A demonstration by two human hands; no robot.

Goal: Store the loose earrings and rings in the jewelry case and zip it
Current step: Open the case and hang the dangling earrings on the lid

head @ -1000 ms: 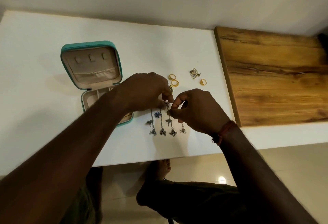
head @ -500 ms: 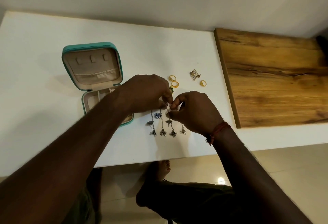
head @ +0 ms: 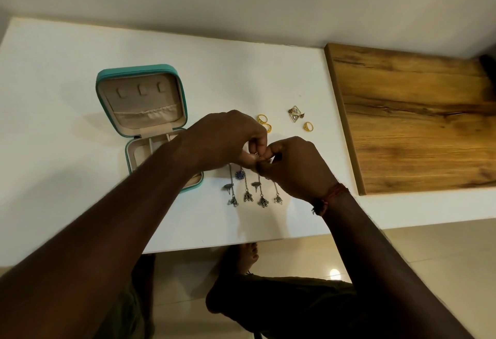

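A teal jewelry case lies open on the white table, its beige lid upright and its tray partly hidden by my left forearm. My left hand and my right hand meet just right of the case, fingertips pinching a small silver earring between them. Below the hands several silver dangling earrings lie in a row, with a blue stone piece among them. Gold rings and another gold ring lie beyond the hands, beside triangular earrings.
A wooden board covers the table's right part. The table's front edge runs just below the earrings; a tiled floor and a person's bare foot show underneath. A wall stands behind the table.
Both hands stay together over the earrings. The fingers have shifted slightly on the small earring and the right hand has edged a little left.
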